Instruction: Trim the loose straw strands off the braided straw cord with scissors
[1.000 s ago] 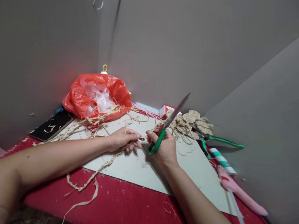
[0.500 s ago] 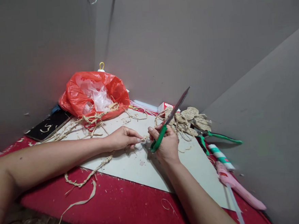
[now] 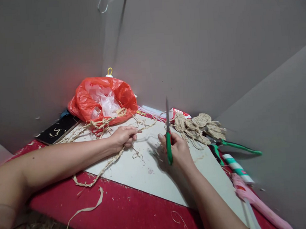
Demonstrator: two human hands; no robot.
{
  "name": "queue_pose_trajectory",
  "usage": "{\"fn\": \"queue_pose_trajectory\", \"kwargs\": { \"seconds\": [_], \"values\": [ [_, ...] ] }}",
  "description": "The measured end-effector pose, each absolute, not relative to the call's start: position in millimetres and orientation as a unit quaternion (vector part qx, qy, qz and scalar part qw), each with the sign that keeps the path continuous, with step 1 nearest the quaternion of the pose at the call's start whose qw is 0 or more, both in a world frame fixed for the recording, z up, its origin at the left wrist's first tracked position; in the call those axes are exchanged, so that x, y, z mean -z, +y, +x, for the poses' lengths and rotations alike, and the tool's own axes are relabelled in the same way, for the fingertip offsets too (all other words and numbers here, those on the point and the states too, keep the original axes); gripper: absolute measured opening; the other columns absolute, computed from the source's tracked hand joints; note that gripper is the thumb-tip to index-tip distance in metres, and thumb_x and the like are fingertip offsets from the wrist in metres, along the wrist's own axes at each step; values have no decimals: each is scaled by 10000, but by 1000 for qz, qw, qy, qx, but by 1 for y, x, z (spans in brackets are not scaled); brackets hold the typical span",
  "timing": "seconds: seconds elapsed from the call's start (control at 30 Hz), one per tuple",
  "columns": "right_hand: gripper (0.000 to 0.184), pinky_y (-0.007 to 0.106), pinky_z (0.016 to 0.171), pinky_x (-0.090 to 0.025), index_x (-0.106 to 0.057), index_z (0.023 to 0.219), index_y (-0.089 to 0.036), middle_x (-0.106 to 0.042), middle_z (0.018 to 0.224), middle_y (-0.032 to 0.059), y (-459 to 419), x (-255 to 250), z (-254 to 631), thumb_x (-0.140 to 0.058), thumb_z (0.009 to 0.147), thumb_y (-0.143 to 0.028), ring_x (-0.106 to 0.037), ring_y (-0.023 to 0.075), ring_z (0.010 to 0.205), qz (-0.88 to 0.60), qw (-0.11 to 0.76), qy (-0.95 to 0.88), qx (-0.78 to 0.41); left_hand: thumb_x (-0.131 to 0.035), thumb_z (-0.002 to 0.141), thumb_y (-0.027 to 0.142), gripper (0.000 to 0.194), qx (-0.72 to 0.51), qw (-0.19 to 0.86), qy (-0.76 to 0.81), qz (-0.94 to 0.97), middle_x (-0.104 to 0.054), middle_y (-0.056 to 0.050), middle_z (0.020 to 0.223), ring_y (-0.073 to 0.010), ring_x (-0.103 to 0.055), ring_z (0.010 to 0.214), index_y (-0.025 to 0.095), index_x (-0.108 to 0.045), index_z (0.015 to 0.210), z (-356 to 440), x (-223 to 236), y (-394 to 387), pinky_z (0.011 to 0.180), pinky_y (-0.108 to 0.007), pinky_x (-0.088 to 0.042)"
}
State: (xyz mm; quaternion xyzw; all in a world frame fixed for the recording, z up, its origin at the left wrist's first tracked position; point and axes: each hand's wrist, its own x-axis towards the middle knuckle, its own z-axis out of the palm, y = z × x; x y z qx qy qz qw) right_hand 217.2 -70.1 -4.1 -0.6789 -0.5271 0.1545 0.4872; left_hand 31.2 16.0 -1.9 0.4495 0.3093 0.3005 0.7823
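In the head view my left hand point(image 3: 125, 136) is closed over the white board, its thumb and fingertips pinching a braided straw cord point(image 3: 108, 165). The cord hangs from below that hand and loops over the board's front edge onto the red cloth. My right hand point(image 3: 180, 151) is wrapped round a pair of scissors point(image 3: 169, 144) with green handles. Their blades point up, away from my left hand, and look closed. A gap separates the two hands, with a thin, blurred strand between them. Loose straw fibres point(image 3: 137, 155) lie on the board beneath my left hand.
A red plastic bag point(image 3: 80, 102) stands at the back. Coiled straw pieces point(image 3: 202, 119) lie at the right, near green-handled pliers point(image 3: 240, 147), a green-and-white roll point(image 3: 237, 168) and a pink glue gun point(image 3: 264, 202). A black slab point(image 3: 56, 130) lies at the left. Grey walls enclose the back.
My hands have moved apart. The scissors have turned from leaning right to nearly upright. The whole view has shifted slightly, so things appear further right.
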Motion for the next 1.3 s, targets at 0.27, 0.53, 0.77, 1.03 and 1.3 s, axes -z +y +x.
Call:
{"fn": "queue_pose_trajectory", "kwargs": {
  "seconds": [0.27, 0.53, 0.77, 1.03, 1.3],
  "values": [
    [385, 266, 555, -307, -529, 1059, -219, -633, 740, 22, -76, 6, 215, -498, 803, -506, -572, 181, 637, -743, 124, -655, 57, -489, 787, 103, 76, -334, 785, 319, 412, -472, 51, 486, -9, -211, 297, 151, -547, 774, 31, 3, 21, 348, -165, -90],
    [445, 283, 578, -322, -578, 1065, -212, -679, 848, 66, -77, 5, 222, -489, 803, -561, -611, 216, 737, -745, 93, -639, 167, -489, 787, 108, 131, -343, 787, 304, 413, -476, 46, 495, -6, -224, 301, 163, -461, 670, 30, 2, 24, 342, -155, -110],
    [446, 288, 567, -284, -633, 990, -240, -682, 798, 48, -75, 11, 226, -483, 780, -604, -583, 195, 628, -744, 88, -637, 181, -488, 822, 119, 104, -340, 790, 293, 417, -480, 48, 496, -8, -213, 307, 171, -461, 736, 30, 0, 22, 353, -150, -108],
    [485, 292, 549, -266, -651, 925, -261, -661, 672, 34, -75, 8, 222, -452, 759, -671, -584, 213, 592, -763, 63, -623, 160, -485, 847, 121, 72, -344, 789, 296, 414, -477, 51, 495, -14, -226, 310, 175, -492, 801, 30, 4, 23, 359, -146, -122],
    [469, 286, 543, -260, -656, 898, -259, -657, 638, 49, -76, 5, 217, -443, 778, -660, -593, 216, 603, -775, 38, -616, 139, -487, 845, 103, 87, -348, 785, 312, 407, -459, 58, 482, -19, -232, 310, 178, -488, 801, 32, 6, 25, 359, -150, -121]
  ]
}}
